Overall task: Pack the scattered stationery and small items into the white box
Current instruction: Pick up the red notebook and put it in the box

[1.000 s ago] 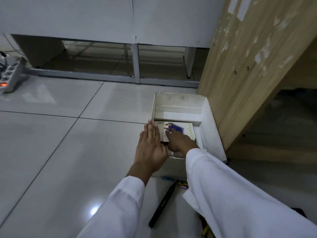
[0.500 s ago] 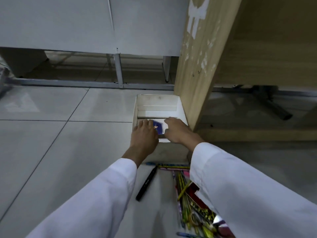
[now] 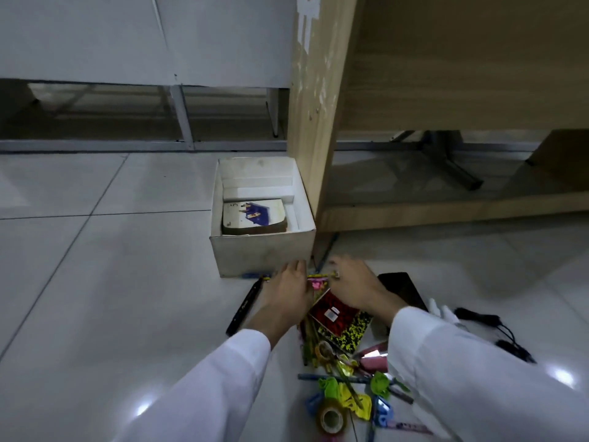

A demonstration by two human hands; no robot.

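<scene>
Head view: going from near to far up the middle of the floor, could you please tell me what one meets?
Roll of tape → red patterned packet → pencils between the two hands → white box → booklet inside it → wooden desk panel.

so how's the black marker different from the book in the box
The black marker lies on the floor outside the white box; the book lies inside it. The marker is long, thin and plain black; the book is broad, thick and pale with a blue picture. Neither is being held.
</scene>
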